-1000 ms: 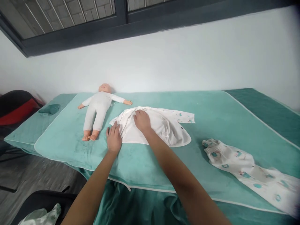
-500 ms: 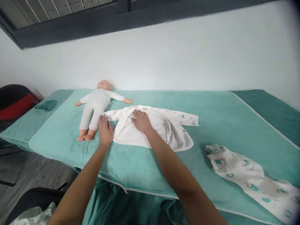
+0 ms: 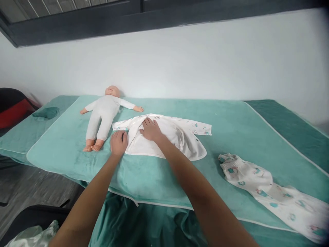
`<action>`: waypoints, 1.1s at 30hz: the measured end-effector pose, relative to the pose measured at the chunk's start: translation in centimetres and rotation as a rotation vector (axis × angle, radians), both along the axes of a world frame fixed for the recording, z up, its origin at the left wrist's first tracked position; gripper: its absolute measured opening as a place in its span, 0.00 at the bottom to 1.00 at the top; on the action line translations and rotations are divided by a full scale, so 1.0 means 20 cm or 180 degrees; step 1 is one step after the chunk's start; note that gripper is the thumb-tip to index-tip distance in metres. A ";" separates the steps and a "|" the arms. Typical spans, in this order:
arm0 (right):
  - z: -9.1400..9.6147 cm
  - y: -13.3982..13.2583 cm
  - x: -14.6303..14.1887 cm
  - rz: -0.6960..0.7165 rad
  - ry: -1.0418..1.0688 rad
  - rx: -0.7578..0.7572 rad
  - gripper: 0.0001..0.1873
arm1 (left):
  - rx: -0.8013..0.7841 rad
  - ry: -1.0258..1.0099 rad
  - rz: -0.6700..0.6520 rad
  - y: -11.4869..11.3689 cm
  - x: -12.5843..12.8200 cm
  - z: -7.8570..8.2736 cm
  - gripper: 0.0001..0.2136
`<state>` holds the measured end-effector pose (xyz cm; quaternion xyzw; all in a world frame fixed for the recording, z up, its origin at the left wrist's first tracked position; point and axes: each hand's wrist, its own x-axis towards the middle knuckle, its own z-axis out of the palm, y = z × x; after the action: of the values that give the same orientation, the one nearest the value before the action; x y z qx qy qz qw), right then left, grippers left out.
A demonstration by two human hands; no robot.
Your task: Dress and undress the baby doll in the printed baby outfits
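Observation:
A white baby shirt (image 3: 164, 140) with printed sleeves lies spread on the green bed cover, its inside partly showing. My right hand (image 3: 151, 129) rests flat on its upper left part, fingers stretched. At the shirt's left edge, just below the left sleeve (image 3: 120, 125), is my left hand (image 3: 119, 143); its fingers are bent and the thumb stands apart. I see nothing held in it. A baby doll (image 3: 104, 113) in a white bodysuit lies on its back to the left, arms spread.
Printed baby trousers (image 3: 264, 192) lie at the right front of the bed (image 3: 164, 185). A small green pillow (image 3: 46, 112) is at the left end, beside a black and red chair (image 3: 14, 109). Behind the bed rises a white wall (image 3: 180, 65) under a dark window frame (image 3: 102, 25).
My left hand has drawn slightly back from the sleeve and its fingers have bent. My right hand stays on the shirt. The whole view has shifted a little.

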<state>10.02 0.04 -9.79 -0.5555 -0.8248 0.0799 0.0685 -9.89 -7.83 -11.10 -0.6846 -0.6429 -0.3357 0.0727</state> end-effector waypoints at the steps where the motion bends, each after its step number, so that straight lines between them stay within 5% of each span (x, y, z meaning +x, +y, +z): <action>1: 0.01 0.01 -0.02 -0.0042 -0.0041 -0.0077 0.38 | -0.0013 0.0020 0.0013 0.00 0.00 0.00 0.12; 10: -0.01 0.04 -0.14 -0.0013 0.0343 0.0572 0.32 | -0.0029 0.0093 0.0009 0.01 0.00 -0.01 0.12; 16: -0.02 0.05 -0.13 0.0008 0.0312 0.0592 0.31 | -0.0102 0.0116 -0.0016 0.00 0.01 0.01 0.11; 22: 0.00 -0.06 -0.18 -0.0572 0.0355 0.0857 0.29 | -0.0181 0.0186 0.0050 0.01 0.00 0.01 0.11; 25: -0.02 -0.15 -0.19 -0.0428 0.0297 0.0719 0.32 | -0.0170 0.0300 0.0074 0.01 0.00 0.01 0.12; 29: -0.02 -0.24 -0.13 0.0015 0.0459 0.0655 0.31 | -0.0155 0.0299 0.0061 0.02 0.00 0.00 0.13; 33: 0.00 -0.16 0.06 -0.0398 0.0543 0.0642 0.26 | -0.0165 0.0305 0.0059 0.02 0.00 0.00 0.13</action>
<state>11.19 -3.17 -9.79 -0.5873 -0.7837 0.0392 0.1986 -9.91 -7.36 -11.11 -0.6955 -0.6535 -0.2851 0.0888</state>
